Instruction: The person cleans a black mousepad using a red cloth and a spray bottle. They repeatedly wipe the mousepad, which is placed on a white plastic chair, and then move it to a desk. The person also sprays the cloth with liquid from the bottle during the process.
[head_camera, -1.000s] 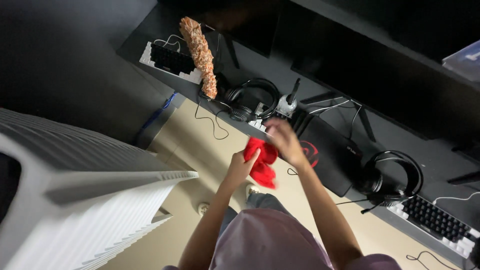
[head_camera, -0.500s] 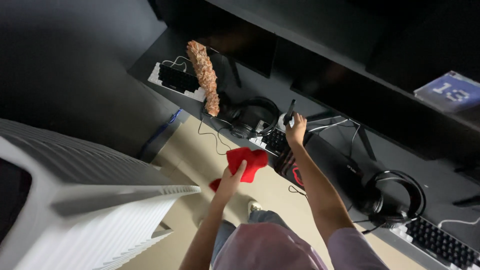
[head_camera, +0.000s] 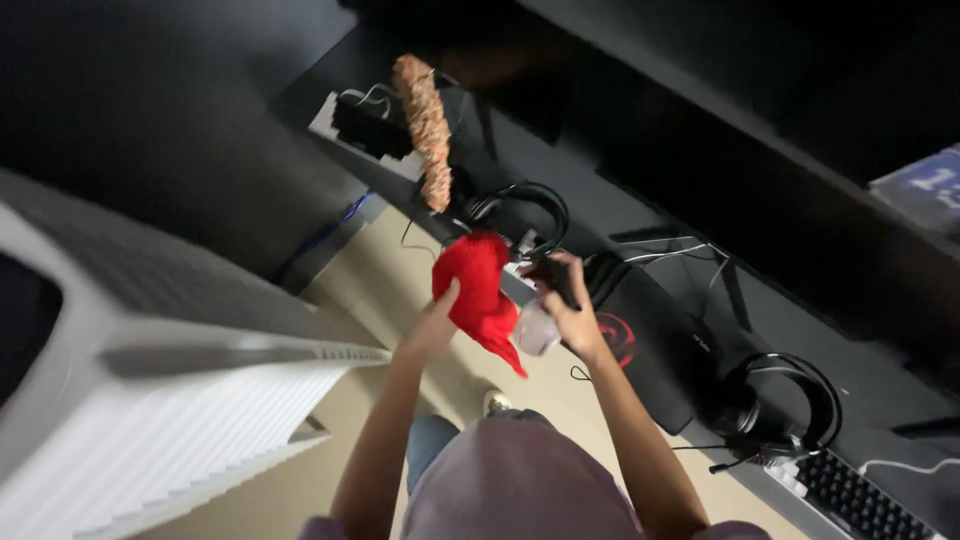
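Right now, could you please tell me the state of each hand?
Left hand: closed on the red cloth.
Right hand: closed around a small dark object with a pale base; its kind cannot be told.

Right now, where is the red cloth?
In the head view, the crumpled red cloth is held up in the left hand, centre frame, beside the right hand, just below a black headset.
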